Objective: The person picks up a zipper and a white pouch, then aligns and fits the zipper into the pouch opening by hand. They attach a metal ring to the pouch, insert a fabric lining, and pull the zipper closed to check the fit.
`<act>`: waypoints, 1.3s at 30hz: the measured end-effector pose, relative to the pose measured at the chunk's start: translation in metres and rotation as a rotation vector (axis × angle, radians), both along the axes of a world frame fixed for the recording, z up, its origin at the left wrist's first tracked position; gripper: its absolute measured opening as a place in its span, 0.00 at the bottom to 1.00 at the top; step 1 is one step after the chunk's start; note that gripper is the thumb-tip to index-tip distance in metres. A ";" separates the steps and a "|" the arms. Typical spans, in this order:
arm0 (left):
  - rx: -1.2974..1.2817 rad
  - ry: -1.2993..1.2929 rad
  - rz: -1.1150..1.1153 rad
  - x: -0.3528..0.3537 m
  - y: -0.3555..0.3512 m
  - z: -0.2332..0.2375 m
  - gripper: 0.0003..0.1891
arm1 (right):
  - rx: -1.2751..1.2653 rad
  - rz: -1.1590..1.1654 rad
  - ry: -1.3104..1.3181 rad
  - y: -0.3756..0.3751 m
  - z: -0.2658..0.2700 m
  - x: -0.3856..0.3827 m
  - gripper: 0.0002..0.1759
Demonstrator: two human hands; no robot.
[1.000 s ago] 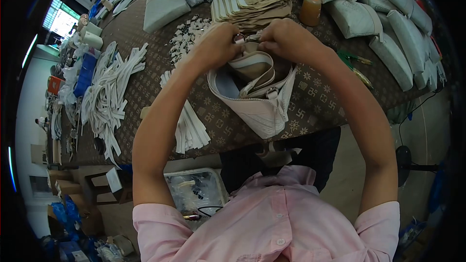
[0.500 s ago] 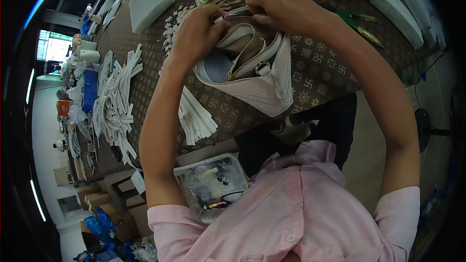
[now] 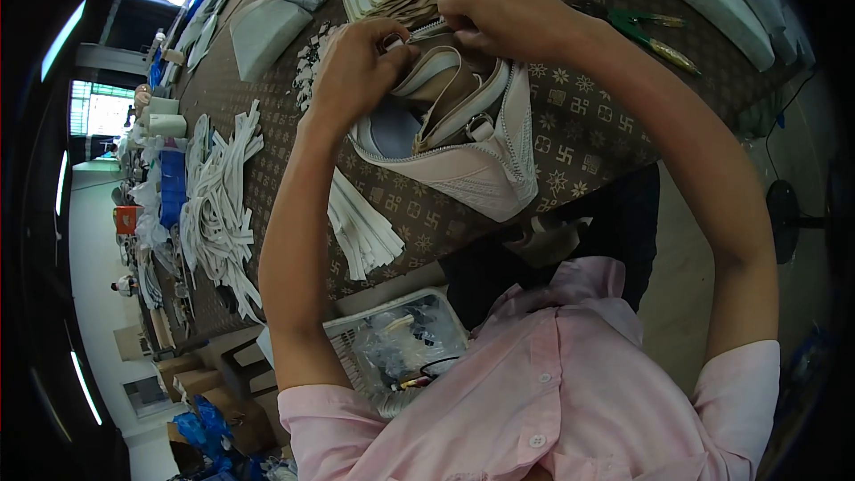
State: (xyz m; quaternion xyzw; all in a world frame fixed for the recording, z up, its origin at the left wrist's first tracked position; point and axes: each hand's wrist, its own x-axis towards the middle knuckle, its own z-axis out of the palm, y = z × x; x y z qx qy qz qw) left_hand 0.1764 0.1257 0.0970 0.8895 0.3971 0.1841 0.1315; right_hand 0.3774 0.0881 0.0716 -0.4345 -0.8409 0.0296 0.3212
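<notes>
Both hands (image 3: 361, 58) (image 3: 503, 13) on bag (image 3: 472, 174) rim

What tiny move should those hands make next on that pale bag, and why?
Probably draw the zip shut a little: the left hand and right hand pinch its far end, the pale bag gapes open, and the strap lies tucked inside.

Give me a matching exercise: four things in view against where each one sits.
Things:
1 bag
2 green-handled tool
3 heap of white strips
4 clear bin

Places:
A below the table edge
B far left on the table
C gripped by the left hand and the right hand
D on the table, right of both hands

Pairs: 1-C, 2-D, 3-B, 4-A.
</notes>
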 end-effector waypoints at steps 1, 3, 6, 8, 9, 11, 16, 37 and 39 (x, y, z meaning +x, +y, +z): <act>-0.024 0.016 0.011 0.001 0.000 0.002 0.11 | -0.018 0.006 -0.002 0.000 0.001 0.001 0.06; 0.019 0.008 -0.031 0.000 0.002 -0.002 0.12 | -0.007 0.006 0.020 0.001 -0.002 0.004 0.06; 0.035 -0.021 -0.064 -0.002 0.005 -0.006 0.12 | -0.008 0.025 0.065 0.003 -0.006 0.005 0.05; 0.014 -0.047 -0.063 -0.001 0.006 -0.005 0.13 | -0.015 0.034 0.083 0.004 -0.005 0.006 0.05; 0.012 -0.038 -0.065 -0.001 0.006 -0.004 0.13 | -0.037 0.013 0.080 0.003 -0.003 0.005 0.06; 0.005 -0.032 -0.064 -0.001 0.004 -0.004 0.13 | -0.062 -0.005 0.072 0.004 -0.004 0.005 0.06; -0.028 -0.078 -0.093 0.002 0.002 -0.003 0.11 | -0.028 -0.001 0.105 0.003 -0.008 0.006 0.06; 0.057 -0.065 -0.085 0.000 0.004 -0.007 0.13 | -0.019 -0.028 0.096 0.005 -0.006 0.001 0.05; 0.062 -0.058 -0.081 0.000 0.005 -0.007 0.14 | -0.024 -0.035 0.087 0.004 -0.004 0.002 0.05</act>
